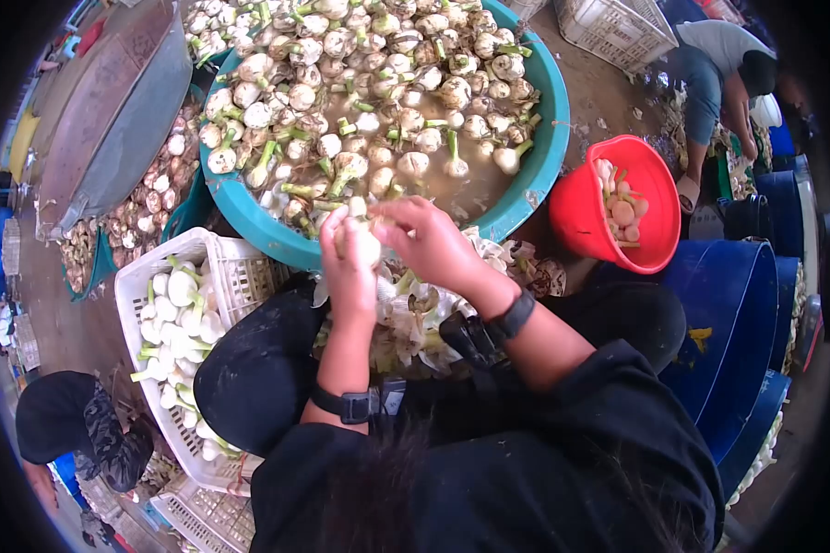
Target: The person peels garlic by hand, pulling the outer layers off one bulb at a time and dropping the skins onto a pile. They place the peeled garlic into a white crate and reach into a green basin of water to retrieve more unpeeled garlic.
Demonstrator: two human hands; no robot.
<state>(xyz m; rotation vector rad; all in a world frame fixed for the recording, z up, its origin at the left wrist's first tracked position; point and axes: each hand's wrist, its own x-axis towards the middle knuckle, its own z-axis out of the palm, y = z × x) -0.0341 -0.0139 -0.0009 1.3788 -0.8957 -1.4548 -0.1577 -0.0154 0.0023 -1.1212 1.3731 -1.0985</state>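
My left hand [349,263] grips a white bulb vegetable [363,241] just in front of the teal tub [539,166]. My right hand [429,241] pinches the top of the same bulb, fingers closed on its skin. The tub holds muddy water and many unpeeled bulbs with green stems [369,83]. A heap of peeled skins [415,318] lies between my knees under both hands. Both wrists wear black straps.
A white crate [235,267] of cleaned bulbs stands at my left knee. A red bucket [581,212] with several pinkish pieces sits to the right, beside blue barrels [742,304]. Other people crouch at the top right [724,64] and bottom left [74,433].
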